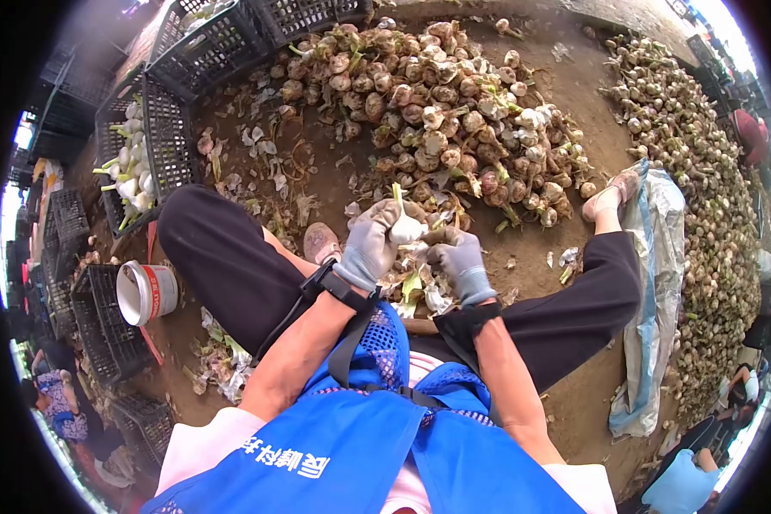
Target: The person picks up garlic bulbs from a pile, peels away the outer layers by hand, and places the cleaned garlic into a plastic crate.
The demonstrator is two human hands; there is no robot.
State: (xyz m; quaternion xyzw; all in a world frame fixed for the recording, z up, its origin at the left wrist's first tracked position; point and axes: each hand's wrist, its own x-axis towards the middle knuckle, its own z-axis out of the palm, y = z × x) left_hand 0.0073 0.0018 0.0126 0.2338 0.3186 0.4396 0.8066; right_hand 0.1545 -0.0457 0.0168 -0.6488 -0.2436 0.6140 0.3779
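Head view's got the left hand [370, 247] holding the garlic bulb [409, 230], right hand [458, 259] bunched narrow beside it, can't tell if it's gripping anything, so best keep that hold steady but light

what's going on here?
A seated person in a blue vest is working on garlic with both hands. The gray-gloved left hand holds a white garlic bulb with a pale green stem; the gray-gloved right hand is at its other side. A heap of brownish, rough-skinned garlic lies on the brown dirt floor ahead, with papery peelings around. At left, a black plastic mesh crate holds cleaner white bulbs.
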